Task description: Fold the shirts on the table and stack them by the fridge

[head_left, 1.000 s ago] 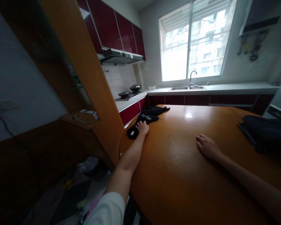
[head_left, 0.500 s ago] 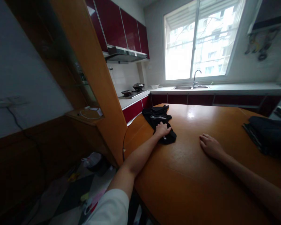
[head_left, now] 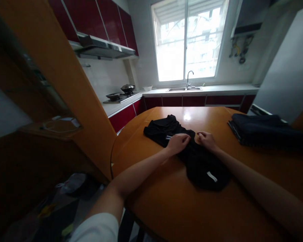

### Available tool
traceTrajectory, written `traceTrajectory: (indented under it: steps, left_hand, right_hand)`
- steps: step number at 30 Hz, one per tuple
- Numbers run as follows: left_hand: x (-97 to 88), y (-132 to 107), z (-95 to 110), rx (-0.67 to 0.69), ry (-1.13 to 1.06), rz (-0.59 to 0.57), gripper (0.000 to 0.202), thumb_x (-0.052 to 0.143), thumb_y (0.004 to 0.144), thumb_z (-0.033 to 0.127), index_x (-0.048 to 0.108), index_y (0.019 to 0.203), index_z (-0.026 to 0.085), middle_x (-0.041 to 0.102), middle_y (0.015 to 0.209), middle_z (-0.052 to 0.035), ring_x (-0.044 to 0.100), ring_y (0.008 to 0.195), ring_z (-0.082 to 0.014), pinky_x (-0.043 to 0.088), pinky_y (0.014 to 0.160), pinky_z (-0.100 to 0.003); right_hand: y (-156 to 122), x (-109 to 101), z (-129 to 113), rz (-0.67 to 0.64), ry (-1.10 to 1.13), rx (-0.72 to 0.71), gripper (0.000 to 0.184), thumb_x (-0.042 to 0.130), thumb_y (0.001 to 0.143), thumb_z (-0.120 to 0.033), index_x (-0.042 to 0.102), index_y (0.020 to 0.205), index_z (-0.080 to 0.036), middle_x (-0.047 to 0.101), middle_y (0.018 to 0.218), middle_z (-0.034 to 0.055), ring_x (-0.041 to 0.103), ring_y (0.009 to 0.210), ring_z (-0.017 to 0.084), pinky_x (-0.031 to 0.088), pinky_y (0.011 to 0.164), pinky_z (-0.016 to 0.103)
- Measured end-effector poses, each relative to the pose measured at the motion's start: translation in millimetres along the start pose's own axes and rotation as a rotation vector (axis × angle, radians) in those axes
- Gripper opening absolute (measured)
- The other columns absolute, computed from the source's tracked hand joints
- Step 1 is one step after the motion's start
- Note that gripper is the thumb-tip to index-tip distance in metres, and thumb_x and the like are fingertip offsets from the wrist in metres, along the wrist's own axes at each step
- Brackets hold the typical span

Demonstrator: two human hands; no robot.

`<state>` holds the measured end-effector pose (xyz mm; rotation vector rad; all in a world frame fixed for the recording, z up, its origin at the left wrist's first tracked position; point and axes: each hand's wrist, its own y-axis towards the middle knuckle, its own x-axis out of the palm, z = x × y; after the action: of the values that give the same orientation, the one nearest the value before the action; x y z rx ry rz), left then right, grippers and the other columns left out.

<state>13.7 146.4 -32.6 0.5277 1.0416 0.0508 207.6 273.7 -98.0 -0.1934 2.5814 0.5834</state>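
Note:
A crumpled black garment (head_left: 197, 161) with white stripes and a small white label lies on the round wooden table (head_left: 192, 208) in front of me. My left hand (head_left: 178, 143) pinches the cloth near its middle, fingers curled. Just to its right, my right hand (head_left: 207, 140) is closed on the same cloth, knuckles up. The two hands are almost touching.
A stack of folded dark clothes (head_left: 264, 129) sits at the table's right side. A wooden partition (head_left: 65, 87) stands to the left. Behind are a counter with a stove and pans (head_left: 120, 95), a sink (head_left: 184, 89) under the window, and clutter on the floor at lower left.
My left hand has dragged the black garment from the table's far left edge to the middle. My right hand has lifted off the bare table and taken hold of the garment too.

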Motion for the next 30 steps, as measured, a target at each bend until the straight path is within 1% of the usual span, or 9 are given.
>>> traceTrajectory:
  steps: [3,5,8,10,15,19,22,25,30]
  left_hand:
    - [-6.2,7,-31,-0.149,0.125,0.179,0.027,0.056,0.097,0.026,0.070,0.119,0.020,0.069,0.122,-0.0092,0.062,0.113,-0.0240,0.045,0.099,-0.034]
    - [-6.1,9,-50,-0.226,0.150,0.124,0.032,0.061,0.096,0.034,0.068,0.123,0.019,0.068,0.124,-0.0108,0.061,0.116,-0.0270,0.046,0.099,-0.038]
    - [0.8,7,-63,-0.241,0.148,-0.010,0.037,0.063,0.095,0.045,0.069,0.123,0.022,0.069,0.121,-0.0090,0.061,0.115,-0.0283,0.045,0.097,-0.040]
    - [6.7,6,-63,-0.212,0.179,-0.033,0.037,0.063,0.095,0.047,0.070,0.122,0.024,0.069,0.122,-0.0078,0.060,0.117,-0.0288,0.043,0.099,-0.042]
    - [12.1,7,-64,-0.191,0.199,-0.042,0.039,0.064,0.095,0.045,0.068,0.127,0.024,0.067,0.123,-0.0088,0.059,0.117,-0.0280,0.042,0.098,-0.040]
    - [10.2,11,-68,-0.204,0.201,-0.066,0.044,0.069,0.092,0.041,0.066,0.132,0.023,0.068,0.119,-0.0099,0.060,0.116,-0.0291,0.042,0.095,-0.040]
    - [9.0,13,-67,-0.203,0.172,-0.084,0.033,0.071,0.090,0.035,0.071,0.121,0.023,0.069,0.110,-0.0074,0.063,0.110,-0.0274,0.042,0.093,-0.039]
    - [8.8,12,-63,-0.188,0.159,-0.055,0.020,0.072,0.087,0.027,0.075,0.106,0.022,0.068,0.099,-0.0050,0.063,0.104,-0.0251,0.043,0.092,-0.038]
    - [9.5,8,-63,-0.072,0.050,0.054,0.018,0.067,0.082,0.013,0.070,0.098,0.021,0.068,0.111,-0.0051,0.062,0.110,-0.0243,0.045,0.096,-0.038]
  right_hand:
    - [0,2,0,-0.070,0.007,0.017,0.034,0.050,0.088,-0.030,0.076,0.103,-0.015,0.077,0.086,0.0081,0.071,0.077,0.021,0.053,0.070,0.028]
    - [-1,3,0,-0.123,0.002,-0.003,0.034,0.053,0.087,-0.030,0.075,0.107,-0.015,0.074,0.079,0.0060,0.068,0.069,0.019,0.052,0.065,0.027]
    - [-1,6,0,-0.158,-0.005,-0.125,0.033,0.060,0.084,-0.028,0.074,0.111,-0.017,0.074,0.091,0.0060,0.066,0.074,0.017,0.052,0.071,0.027]
    - [1,7,1,-0.152,-0.013,-0.181,0.031,0.062,0.083,-0.027,0.075,0.111,-0.018,0.073,0.097,0.0061,0.065,0.077,0.017,0.052,0.073,0.027]
    - [4,6,3,-0.090,-0.073,-0.148,0.022,0.061,0.085,-0.025,0.076,0.099,-0.018,0.071,0.087,0.0054,0.062,0.072,0.016,0.050,0.067,0.026]
    - [1,3,0,-0.136,-0.068,-0.166,0.017,0.061,0.086,-0.025,0.075,0.093,-0.019,0.071,0.087,0.0047,0.063,0.073,0.016,0.048,0.067,0.026]
    - [0,4,-1,-0.164,-0.086,-0.173,0.015,0.062,0.085,-0.025,0.074,0.092,-0.020,0.070,0.087,0.0039,0.062,0.071,0.015,0.048,0.067,0.026]
    - [0,4,0,-0.121,-0.098,-0.164,0.017,0.062,0.083,-0.022,0.073,0.095,-0.019,0.069,0.093,0.0052,0.061,0.071,0.014,0.049,0.070,0.026]
    - [3,4,1,-0.088,-0.109,-0.157,0.028,0.061,0.084,-0.021,0.073,0.109,-0.017,0.069,0.095,0.0057,0.060,0.071,0.014,0.050,0.072,0.027]
